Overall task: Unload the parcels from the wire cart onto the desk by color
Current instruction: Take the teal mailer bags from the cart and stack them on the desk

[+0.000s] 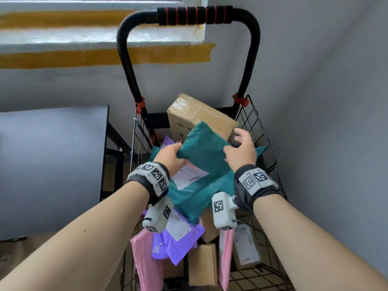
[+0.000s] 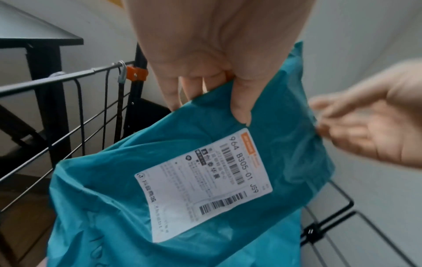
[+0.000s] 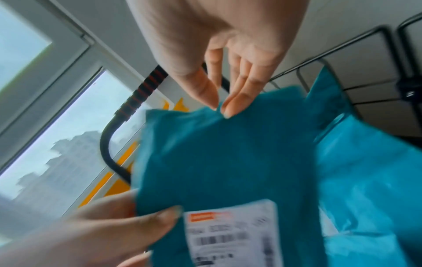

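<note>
Place: plain indoor room, likely a small office or parcel-sorting corner.
Walls: bare grey plaster (image 1: 315,80), meeting in a corner at 1 o'clock.
Window: at 11 o'clock, its sill (image 1: 63,38) masked with yellow tape.
Furniture: black-framed worktop (image 1: 52,154) at 9 o'clock.

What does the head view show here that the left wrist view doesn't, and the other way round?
Only the head view shows the rest of the load: the brown box, purple bag, pink bags and the cart's padded handle. Only the left wrist view shows the label sharply enough to read its print, and the thumb pressing into the plastic. Both show the left hand gripping the teal bag, the right hand at its far edge, and the wire cart.
</note>
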Available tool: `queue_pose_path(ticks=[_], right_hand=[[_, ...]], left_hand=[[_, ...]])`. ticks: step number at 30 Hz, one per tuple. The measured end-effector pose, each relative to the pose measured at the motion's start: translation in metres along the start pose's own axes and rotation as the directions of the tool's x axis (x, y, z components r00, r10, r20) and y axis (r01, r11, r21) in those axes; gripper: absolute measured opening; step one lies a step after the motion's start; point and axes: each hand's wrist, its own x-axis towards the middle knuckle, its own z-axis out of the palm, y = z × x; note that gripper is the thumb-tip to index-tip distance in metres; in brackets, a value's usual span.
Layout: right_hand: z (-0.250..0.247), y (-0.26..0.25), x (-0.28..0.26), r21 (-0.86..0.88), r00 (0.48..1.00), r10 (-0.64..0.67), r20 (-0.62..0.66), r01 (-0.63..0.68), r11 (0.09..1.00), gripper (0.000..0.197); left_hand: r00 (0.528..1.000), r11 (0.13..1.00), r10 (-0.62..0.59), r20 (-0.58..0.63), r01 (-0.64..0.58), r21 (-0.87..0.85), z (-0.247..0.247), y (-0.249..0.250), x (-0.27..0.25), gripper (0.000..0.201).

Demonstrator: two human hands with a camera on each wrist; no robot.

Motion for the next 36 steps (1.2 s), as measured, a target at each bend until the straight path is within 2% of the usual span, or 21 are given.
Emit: queue_pose_path(ticks=[2, 5, 7, 8, 11, 13, 15, 20, 23, 27, 30, 32, 36], right_hand=[[-0.012, -0.004, -0.001, 0.061, 0.995, 0.098, -0.009, -0.097, 0.993, 0.056], [-0.016, -0.016, -0.014, 0.112, 0.951, 0.177, 0.254, -0.211, 0.971, 0.046], [-0.011, -0.025, -0.026, 0.072, 0.904, 0.14, 0.403, -0.184, 0.98, 0.04], [-0.007, -0.029, -0.031, 0.06, 0.895, 0.116, 0.431, -0.156, 0.986, 0.039], [0.009, -0.045, -0.04, 0.075, 0.91, 0.038, 0.414, -0.076, 0.994, 0.029], [0.021, -0.055, -0.046, 0.143, 0.896, -0.015, 0.445, -0.055, 0.988, 0.014], [0.034, -0.065, -0.056, 0.189, 0.882, -0.061, 0.467, -0.032, 0.981, 0.008], [0.071, -0.107, -0.088, 0.278, 0.87, -0.147, 0.47, 0.012, 0.961, 0.024], [0.095, -0.129, -0.112, 0.28, 0.863, -0.188, 0.469, 0.057, 0.958, 0.02], [0.127, -0.161, -0.152, 0.303, 0.826, -0.265, 0.497, 0.121, 0.945, 0.02], [0.15, -0.195, -0.189, 0.32, 0.797, -0.336, 0.502, 0.189, 0.928, 0.024], [0.168, -0.218, -0.214, 0.324, 0.781, -0.374, 0.5, 0.231, 0.917, 0.024], [0.219, -0.245, -0.266, 0.346, 0.785, -0.389, 0.483, 0.237, 0.908, 0.024]], left_hand=[[0.996, 0.995, 0.005, -0.086, -0.013, -0.095, -0.017, 0.006, -0.005, 0.022], [0.979, 0.956, -0.001, -0.206, -0.06, -0.287, -0.045, 0.014, -0.014, 0.016], [0.969, 0.909, -0.03, -0.244, -0.075, -0.41, -0.064, 0.02, -0.024, 0.02], [0.967, 0.875, -0.05, -0.25, -0.078, -0.477, -0.073, 0.022, -0.029, 0.023], [0.96, 0.816, -0.091, -0.264, -0.08, -0.572, -0.094, 0.017, -0.048, 0.026], [0.952, 0.812, -0.109, -0.287, -0.081, -0.578, -0.104, 0.009, -0.062, 0.023], [0.933, 0.812, -0.147, -0.327, -0.075, -0.579, -0.115, -0.002, -0.076, 0.022], [0.877, 0.783, -0.251, -0.41, -0.064, -0.618, -0.151, -0.038, -0.109, 0.026], [0.842, 0.798, -0.319, -0.435, -0.009, -0.602, -0.175, -0.065, -0.133, 0.035], [0.808, 0.775, -0.396, -0.435, 0.04, -0.631, -0.209, -0.109, -0.164, 0.043], [0.812, 0.76, -0.404, -0.421, 0.042, -0.648, -0.234, -0.139, -0.186, 0.042], [0.817, 0.751, -0.381, -0.433, 0.001, -0.66, -0.253, -0.153, -0.199, 0.039], [0.793, 0.752, -0.367, -0.486, -0.055, -0.657, -0.29, -0.19, -0.235, 0.028]])
